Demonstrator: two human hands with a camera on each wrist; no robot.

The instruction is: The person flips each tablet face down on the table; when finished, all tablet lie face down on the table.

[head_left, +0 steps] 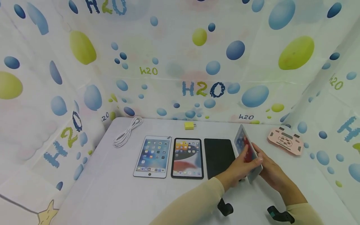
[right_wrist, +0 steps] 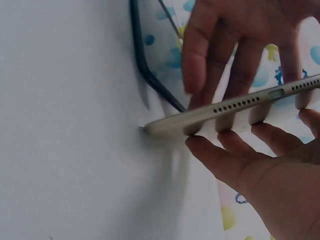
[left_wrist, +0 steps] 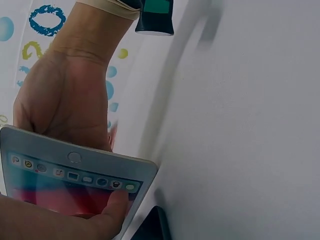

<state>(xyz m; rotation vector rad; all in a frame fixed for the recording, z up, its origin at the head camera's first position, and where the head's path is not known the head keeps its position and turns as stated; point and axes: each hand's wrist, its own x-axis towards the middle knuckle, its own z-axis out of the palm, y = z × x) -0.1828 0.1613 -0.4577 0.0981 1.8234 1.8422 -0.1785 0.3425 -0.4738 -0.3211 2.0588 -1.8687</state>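
Observation:
A white-edged tablet [head_left: 251, 168] is held tilted between both hands. My left hand [head_left: 239, 167] is on its lit screen side, thumb and extended fingers touching it. On the other side is my right hand [head_left: 271, 172], its fingertips [right_wrist: 200, 150] against the tablet's back. The right wrist view shows a port and speaker holes along the tablet's edge [right_wrist: 235, 106]; the right thumb is hidden there. Beside the left hand lies a black, dark-faced tablet [head_left: 219, 156]. Farther left lie a lit black-framed tablet [head_left: 187, 159] and a lit white-framed tablet [head_left: 153, 156].
A coiled white cable [head_left: 126, 134] lies at the back left of the white table [head_left: 112, 193]. A yellow plug adapter [head_left: 189, 125] sits at the back middle. On the right lies a pink controller-like device [head_left: 285, 140]. A patterned sheet [head_left: 168, 47] encloses the table.

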